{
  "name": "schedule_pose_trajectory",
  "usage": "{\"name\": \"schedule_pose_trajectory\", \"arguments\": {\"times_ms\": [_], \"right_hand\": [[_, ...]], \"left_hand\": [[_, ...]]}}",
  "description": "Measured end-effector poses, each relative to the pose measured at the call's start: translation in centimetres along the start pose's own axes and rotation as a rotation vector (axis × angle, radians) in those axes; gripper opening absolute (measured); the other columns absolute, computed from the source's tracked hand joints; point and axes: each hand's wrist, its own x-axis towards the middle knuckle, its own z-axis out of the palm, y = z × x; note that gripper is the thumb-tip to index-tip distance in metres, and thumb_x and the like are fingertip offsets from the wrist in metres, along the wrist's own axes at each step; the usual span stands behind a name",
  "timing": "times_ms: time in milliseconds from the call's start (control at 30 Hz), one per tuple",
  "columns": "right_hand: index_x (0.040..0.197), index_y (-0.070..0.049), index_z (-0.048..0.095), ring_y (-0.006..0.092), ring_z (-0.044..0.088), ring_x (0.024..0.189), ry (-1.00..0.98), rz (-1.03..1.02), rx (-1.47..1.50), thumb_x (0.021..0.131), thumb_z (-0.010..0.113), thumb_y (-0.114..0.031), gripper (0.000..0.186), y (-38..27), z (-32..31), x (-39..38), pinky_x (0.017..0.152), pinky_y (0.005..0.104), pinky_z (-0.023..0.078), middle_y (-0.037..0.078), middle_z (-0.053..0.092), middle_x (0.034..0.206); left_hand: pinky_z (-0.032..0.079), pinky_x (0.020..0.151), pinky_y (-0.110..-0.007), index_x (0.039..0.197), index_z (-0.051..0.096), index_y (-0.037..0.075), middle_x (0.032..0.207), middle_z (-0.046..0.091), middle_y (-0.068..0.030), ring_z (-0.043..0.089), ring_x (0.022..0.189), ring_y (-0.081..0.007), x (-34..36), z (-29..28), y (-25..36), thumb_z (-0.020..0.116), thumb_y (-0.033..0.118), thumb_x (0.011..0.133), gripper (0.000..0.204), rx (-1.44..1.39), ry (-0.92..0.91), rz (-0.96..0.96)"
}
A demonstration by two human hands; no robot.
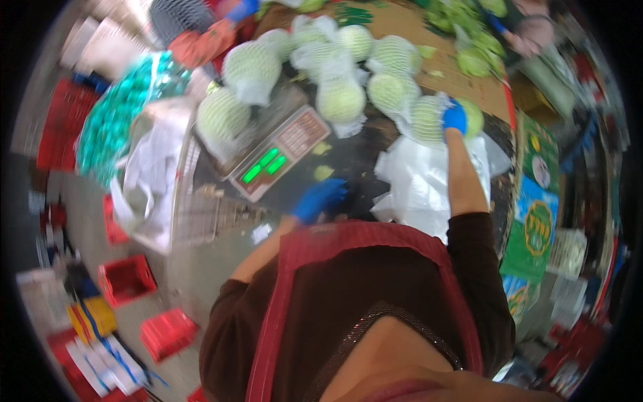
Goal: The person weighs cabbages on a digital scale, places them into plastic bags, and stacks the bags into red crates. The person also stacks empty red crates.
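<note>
My right hand [454, 119], in a blue glove, grips a pale green cabbage [427, 120] in white foam netting at the right of the table. Below it lies a stack of clear plastic bags [412, 177]. My left hand [323, 199], also gloved in blue, is slightly blurred, fingers apart over the dark tabletop, holding nothing. Just up and left of it is a digital scale [280, 151] with a green display; a netted cabbage [223, 120] sits on it. More netted cabbages [338, 100] lie along the back.
Co-workers' gloved hands [244, 10] and a pink sleeve [532, 33] are at the back, near loose leaves [469, 37] and cardboard [392, 23]. A bag of green netting [120, 110] and white sacking [147, 177] stand left. Red crates [167, 335] sit on the floor; printed cartons [529, 201] line the right.
</note>
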Motion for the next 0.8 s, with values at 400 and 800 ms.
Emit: {"name": "schedule_pose_trajectory", "arguments": {"times_ms": [400, 800], "right_hand": [[0.107, -0.001, 0.063, 0.0208, 0.056, 0.096, 0.131, 0.154, 1.059, 0.089, 0.050, -0.012, 0.025, 2.4, -3.8, -2.2, 0.089, 0.0344, 0.044, 0.010, 0.061, 0.108], [0.117, 0.001, 0.057, 0.0208, 0.055, 0.103, 0.021, -0.088, 0.488, 0.090, 0.048, -0.009, 0.030, 1.5, -8.2, -10.2, 0.094, 0.0315, 0.039, 0.011, 0.060, 0.115]], "left_hand": [[0.047, 0.088, -0.033, 0.122, 0.054, 0.005, 0.112, 0.061, -0.0090, 0.059, 0.098, -0.0192, -13.4, -4.5, -1.8, 0.051, 0.024, 0.094, 0.034, -0.074, 0.470, 0.190], [0.048, 0.084, -0.031, 0.120, 0.055, 0.006, 0.106, 0.062, -0.0090, 0.059, 0.095, -0.0172, -14.7, -5.3, -4.6, 0.053, 0.023, 0.092, 0.033, 0.010, 0.485, 0.099]]}}
